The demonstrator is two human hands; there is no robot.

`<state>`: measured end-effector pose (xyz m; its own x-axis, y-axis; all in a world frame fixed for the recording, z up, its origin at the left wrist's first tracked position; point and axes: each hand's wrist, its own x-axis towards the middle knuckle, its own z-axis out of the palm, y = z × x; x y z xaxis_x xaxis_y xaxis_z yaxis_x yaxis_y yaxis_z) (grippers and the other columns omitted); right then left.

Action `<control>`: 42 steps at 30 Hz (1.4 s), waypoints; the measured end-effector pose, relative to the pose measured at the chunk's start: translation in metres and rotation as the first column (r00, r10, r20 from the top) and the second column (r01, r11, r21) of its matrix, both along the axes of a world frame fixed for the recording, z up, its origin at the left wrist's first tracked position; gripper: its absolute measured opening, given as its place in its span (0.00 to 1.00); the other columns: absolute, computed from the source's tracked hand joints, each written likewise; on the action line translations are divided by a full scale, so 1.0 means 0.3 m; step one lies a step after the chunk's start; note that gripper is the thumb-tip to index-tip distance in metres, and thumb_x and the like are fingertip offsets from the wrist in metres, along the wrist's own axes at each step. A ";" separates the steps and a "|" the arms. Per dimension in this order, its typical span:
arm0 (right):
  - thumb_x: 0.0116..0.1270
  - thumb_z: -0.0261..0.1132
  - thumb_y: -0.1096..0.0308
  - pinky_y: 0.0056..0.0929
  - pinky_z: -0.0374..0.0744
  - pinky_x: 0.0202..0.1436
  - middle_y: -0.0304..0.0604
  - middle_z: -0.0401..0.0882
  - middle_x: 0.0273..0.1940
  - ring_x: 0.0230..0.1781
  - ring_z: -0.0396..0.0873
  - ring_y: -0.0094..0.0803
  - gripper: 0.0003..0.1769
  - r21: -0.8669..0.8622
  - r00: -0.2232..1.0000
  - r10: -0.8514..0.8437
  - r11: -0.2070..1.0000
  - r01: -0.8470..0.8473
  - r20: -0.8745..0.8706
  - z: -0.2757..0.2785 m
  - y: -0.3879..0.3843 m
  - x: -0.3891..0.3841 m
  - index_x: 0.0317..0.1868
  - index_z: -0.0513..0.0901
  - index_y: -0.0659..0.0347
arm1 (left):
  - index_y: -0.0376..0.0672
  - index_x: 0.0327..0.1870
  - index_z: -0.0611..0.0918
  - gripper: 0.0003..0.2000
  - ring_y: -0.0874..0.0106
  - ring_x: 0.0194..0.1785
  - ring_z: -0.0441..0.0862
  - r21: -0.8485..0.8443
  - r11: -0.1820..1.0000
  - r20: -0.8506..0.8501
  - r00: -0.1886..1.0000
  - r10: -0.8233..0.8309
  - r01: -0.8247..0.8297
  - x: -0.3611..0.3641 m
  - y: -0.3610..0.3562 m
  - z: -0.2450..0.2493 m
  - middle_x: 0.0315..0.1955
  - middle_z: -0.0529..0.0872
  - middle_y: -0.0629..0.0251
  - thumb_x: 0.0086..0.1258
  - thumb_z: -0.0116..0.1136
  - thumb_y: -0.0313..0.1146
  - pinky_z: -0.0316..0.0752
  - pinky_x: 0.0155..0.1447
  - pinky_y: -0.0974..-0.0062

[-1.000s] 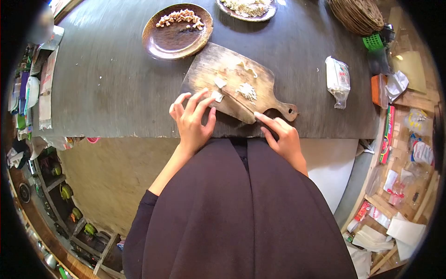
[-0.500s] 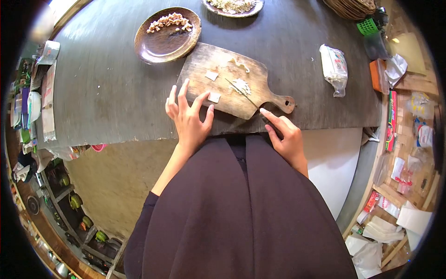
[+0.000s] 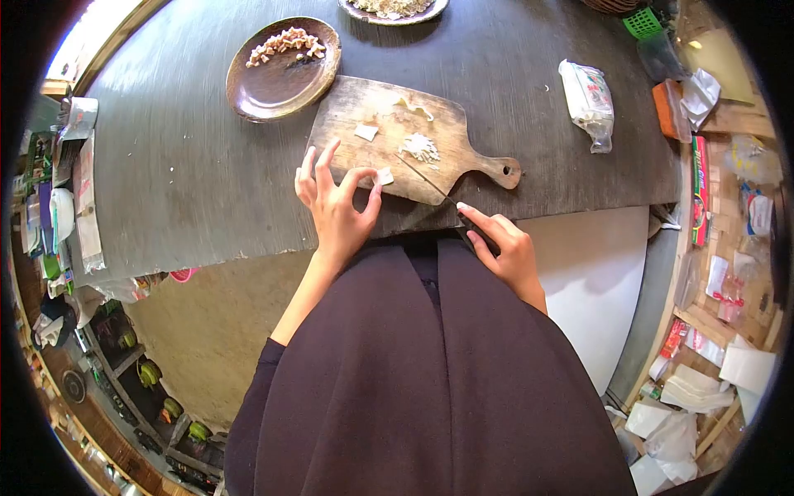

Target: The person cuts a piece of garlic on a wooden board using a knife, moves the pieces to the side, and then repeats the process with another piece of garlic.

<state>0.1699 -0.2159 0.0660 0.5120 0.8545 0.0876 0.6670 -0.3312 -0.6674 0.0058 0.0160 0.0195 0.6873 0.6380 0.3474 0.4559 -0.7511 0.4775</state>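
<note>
A wooden cutting board with a handle lies on the dark table. My left hand is over its near left edge, thumb and index finger closed on a small white slice, the other fingers raised. With my right hand I grip a knife by its dark handle, the thin blade slanting up and left over the board. Close to the blade tip lies a heap of chopped white bits. Another white slice rests further left, and a curled strip lies near the far edge.
A brown plate with diced pieces stands behind the board's left corner. Another plate of pale bits is at the top. A white plastic packet lies to the right. The table's front edge runs close to my body.
My left thumb and index finger have come together on the near white slice, which is now tilted up. The knife stays in my right hand. The view has shifted slightly.
</note>
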 end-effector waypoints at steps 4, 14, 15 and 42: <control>0.68 0.73 0.71 0.35 0.81 0.33 0.39 0.83 0.35 0.27 0.81 0.36 0.29 0.016 1.000 -0.011 1.000 0.011 -0.002 -0.004 -0.009 -0.015 0.69 0.86 0.39 | 0.56 0.40 0.89 0.08 0.48 0.81 0.58 -0.041 0.999 0.035 0.999 0.031 -0.030 0.024 -0.013 -0.002 0.74 0.73 0.61 0.62 0.77 0.37 0.49 0.80 0.47; 0.71 0.73 0.67 0.35 0.83 0.35 0.40 0.84 0.35 0.29 0.83 0.36 0.28 -0.041 1.000 -0.024 0.999 0.023 -0.004 -0.009 -0.008 -0.058 0.70 0.85 0.36 | 0.57 0.52 0.88 0.16 0.51 0.79 0.60 0.027 0.998 0.035 0.997 -0.064 0.063 -0.009 -0.045 -0.044 0.72 0.74 0.61 0.63 0.76 0.39 0.49 0.80 0.46; 0.71 0.73 0.67 0.35 0.83 0.35 0.40 0.84 0.35 0.29 0.83 0.36 0.28 -0.042 1.000 -0.023 0.999 0.023 -0.003 -0.009 -0.007 -0.060 0.70 0.85 0.36 | 0.57 0.52 0.88 0.16 0.51 0.79 0.60 0.025 0.998 0.036 0.997 -0.063 0.062 -0.016 -0.049 -0.045 0.72 0.74 0.61 0.63 0.76 0.39 0.49 0.80 0.46; 0.71 0.71 0.72 0.35 0.79 0.32 0.41 0.78 0.34 0.26 0.78 0.36 0.28 -0.079 0.993 -0.116 0.990 0.117 0.023 0.007 -0.024 -0.138 0.70 0.86 0.38 | 0.67 0.63 0.88 0.22 0.49 0.79 0.60 -0.013 0.989 0.015 0.989 -0.147 0.147 -0.029 -0.044 -0.057 0.74 0.71 0.58 0.66 0.73 0.41 0.48 0.82 0.43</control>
<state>0.1284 -0.2232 0.0682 0.6076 0.7937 0.0312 0.6325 -0.4596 -0.6235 -0.0028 0.0027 0.0023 0.7691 0.5354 0.3492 0.3345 -0.8026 0.4939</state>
